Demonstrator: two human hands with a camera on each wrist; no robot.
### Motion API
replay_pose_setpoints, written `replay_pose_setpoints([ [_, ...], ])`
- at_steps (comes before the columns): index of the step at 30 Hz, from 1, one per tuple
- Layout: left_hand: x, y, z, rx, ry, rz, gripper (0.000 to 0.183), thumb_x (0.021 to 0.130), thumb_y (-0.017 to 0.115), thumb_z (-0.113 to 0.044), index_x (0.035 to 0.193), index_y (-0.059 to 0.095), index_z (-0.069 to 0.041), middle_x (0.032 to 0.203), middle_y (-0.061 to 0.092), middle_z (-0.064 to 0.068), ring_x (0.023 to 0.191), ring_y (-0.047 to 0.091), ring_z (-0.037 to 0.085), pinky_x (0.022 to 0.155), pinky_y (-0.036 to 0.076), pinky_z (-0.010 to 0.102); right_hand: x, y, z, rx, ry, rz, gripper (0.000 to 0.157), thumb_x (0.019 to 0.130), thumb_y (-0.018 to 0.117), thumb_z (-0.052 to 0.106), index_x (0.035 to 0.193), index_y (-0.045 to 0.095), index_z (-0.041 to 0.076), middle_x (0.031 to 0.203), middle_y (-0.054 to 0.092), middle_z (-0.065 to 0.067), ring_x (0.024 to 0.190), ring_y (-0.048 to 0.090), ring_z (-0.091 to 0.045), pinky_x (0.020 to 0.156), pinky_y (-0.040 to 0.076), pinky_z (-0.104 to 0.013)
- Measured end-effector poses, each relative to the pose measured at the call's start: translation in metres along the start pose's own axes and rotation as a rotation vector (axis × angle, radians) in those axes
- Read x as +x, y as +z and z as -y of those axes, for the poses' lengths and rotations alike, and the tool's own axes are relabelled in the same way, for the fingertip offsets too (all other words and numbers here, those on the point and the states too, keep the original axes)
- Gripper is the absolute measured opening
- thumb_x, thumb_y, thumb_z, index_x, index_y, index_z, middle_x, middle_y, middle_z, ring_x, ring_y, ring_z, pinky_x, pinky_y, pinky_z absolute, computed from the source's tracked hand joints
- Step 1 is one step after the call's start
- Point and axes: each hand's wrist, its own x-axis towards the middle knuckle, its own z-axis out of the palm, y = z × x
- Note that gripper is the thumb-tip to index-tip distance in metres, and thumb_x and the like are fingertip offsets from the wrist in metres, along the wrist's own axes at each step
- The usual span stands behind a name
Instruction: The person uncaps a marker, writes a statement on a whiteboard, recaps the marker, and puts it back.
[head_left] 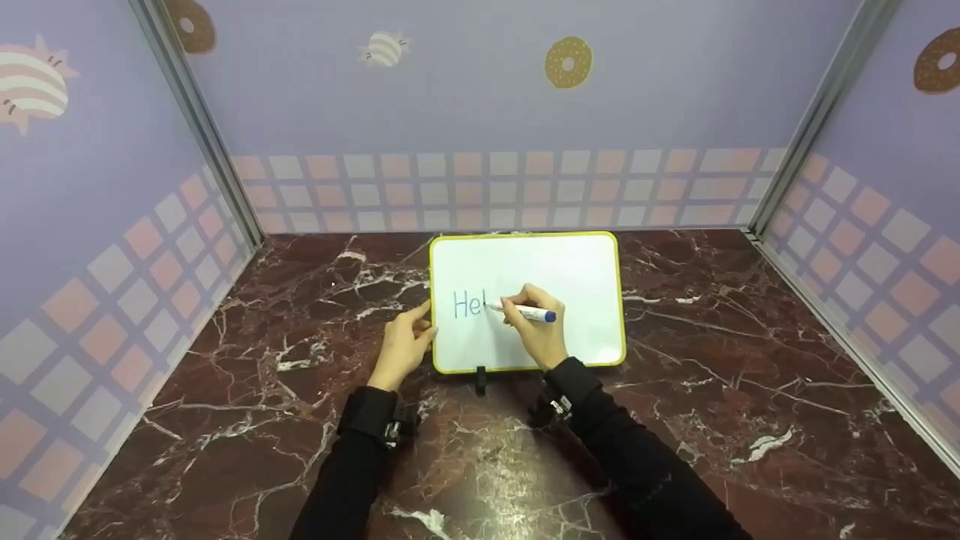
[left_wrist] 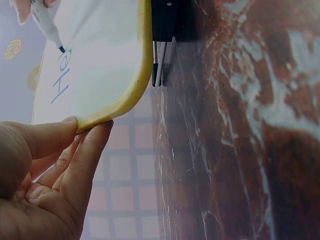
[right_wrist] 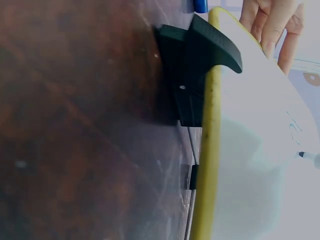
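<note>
A whiteboard [head_left: 559,262] with a yellow frame leans upright in a black stand [right_wrist: 192,75]. My left hand [head_left: 403,343] pinches its left edge, thumb on the front and fingers behind, as the left wrist view shows. My right hand [head_left: 546,330] grips a white marker [head_left: 534,312] with a blue end. The marker's dark tip [left_wrist: 62,49] is right at the board's surface, beside blue handwriting [head_left: 466,304] that reads "He" and an upright stroke. In the right wrist view the right hand itself is out of sight, and only the marker's tip end shows.
The board stands on a dark red marbled table [head_left: 300,442] with white veins. Behind it rises a lilac wall [head_left: 480,112] with checked squares and doughnut pictures, and side walls flank the table. A small blue object [right_wrist: 200,6] shows past the board's lower corner.
</note>
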Motion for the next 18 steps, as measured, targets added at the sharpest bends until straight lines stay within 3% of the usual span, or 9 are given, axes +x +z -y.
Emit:
replay_pose_setpoints([
  [9, 0.0001, 0.0005, 0.0004, 0.000, -0.001, 0.000, 0.052, 0.093, 0.063, 0.003, 0.143, 0.051, -0.002, 0.107, 0.070, 0.025, 0.093, 0.072, 0.034, 0.074, 0.063, 0.037, -0.0058, -0.0036, 0.0026, -0.013, -0.016, 0.002, 0.023, 0.086, 0.064, -0.013, 0.066, 0.054, -0.010, 0.062, 0.063, -0.025, 0.052, 0.060, -0.036, 0.050, 0.043, -0.010],
  [18, -0.0002, 0.0005, 0.0012, 0.003, 0.009, -0.002, 0.052, 0.093, 0.064, 0.003, 0.143, 0.052, -0.004, 0.107, 0.070, 0.026, 0.092, 0.073, 0.034, 0.073, 0.063, 0.035, 0.0015, -0.0059, 0.0029, 0.038, 0.011, -0.073, 0.020, 0.087, 0.063, -0.013, 0.069, 0.054, -0.013, 0.064, 0.063, -0.031, 0.054, 0.060, -0.041, 0.050, 0.042, -0.011],
])
